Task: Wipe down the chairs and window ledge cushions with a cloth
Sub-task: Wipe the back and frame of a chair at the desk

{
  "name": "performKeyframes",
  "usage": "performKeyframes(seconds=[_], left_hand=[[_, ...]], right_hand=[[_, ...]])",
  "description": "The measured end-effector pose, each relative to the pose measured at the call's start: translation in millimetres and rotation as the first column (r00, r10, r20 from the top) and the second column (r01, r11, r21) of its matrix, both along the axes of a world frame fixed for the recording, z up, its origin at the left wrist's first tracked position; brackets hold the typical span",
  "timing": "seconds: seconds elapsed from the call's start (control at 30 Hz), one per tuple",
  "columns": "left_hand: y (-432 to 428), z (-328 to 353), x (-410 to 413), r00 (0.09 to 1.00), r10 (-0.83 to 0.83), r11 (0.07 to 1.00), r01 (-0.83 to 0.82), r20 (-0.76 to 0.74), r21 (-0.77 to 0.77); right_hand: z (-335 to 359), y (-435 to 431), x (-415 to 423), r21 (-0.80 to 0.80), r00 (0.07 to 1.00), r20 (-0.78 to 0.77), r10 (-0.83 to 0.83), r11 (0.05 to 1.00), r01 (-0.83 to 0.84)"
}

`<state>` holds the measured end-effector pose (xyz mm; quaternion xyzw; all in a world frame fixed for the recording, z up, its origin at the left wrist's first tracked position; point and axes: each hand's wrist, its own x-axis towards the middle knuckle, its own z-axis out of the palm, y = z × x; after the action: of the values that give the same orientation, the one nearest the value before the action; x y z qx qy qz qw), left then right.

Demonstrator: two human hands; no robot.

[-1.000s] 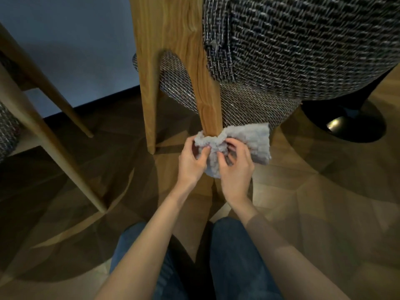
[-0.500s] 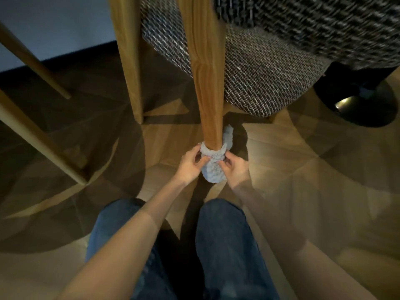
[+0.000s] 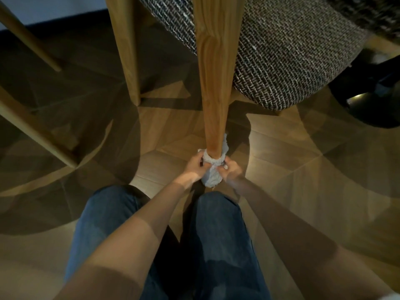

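Cloth (image 3: 213, 177), one, round one chair leg (image 3: 214, 94)

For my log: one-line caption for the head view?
Left hand and right hand grip a grey cloth wrapped round the base of a wooden chair leg.

Dark blue denim jeans (image 3: 218, 239) — loose, creased at the knees, bare forearms (image 3: 138, 239), bare left hand (image 3: 194, 168), bare right hand (image 3: 231, 172)

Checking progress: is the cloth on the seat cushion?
No, the left hand and right hand hold the cloth around the lower chair leg.
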<state>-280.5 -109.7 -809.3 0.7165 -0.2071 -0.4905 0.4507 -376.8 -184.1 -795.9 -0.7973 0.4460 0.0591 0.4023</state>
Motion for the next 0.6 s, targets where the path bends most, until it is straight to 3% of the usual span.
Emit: performKeyframes(seconds=[0.07,0.2,0.27,0.43,0.53,0.6], left_hand=[[1.6,8.5,2.9,0.999,0.03,0.999,-0.03,0.011,-0.011],[12.6,39.8,9.1,0.994,0.095,0.987,-0.087,0.06,-0.136],[16.5,61.6,13.2,0.978,0.167,0.962,-0.133,0.126,-0.24],[21.8,129.5,22.8,0.884,0.334,0.874,-0.16,0.327,-0.459],[26.4,169.5,24.2,0.808,0.404,0.849,-0.158,0.429,-0.504],[27.5,190.0,19.2,0.758,0.462,0.84,-0.208,0.46,-0.502]], right_hand=[[0.8,-7.0,-4.9,0.048,0.998,0.002,-0.07,0.996,0.07],[33.2,-7.9,-6.7,0.127,0.962,0.186,-0.202,0.975,0.18],[54.3,-6.6,-4.1,0.174,0.935,0.29,-0.203,0.972,0.157],[117.6,-2.6,9.0,0.023,0.822,0.561,-0.099,0.994,0.104],[141.6,4.3,14.0,-0.083,0.784,0.615,-0.086,0.982,0.172],[154.2,12.7,13.7,-0.04,0.728,0.664,-0.17,0.964,0.262]])
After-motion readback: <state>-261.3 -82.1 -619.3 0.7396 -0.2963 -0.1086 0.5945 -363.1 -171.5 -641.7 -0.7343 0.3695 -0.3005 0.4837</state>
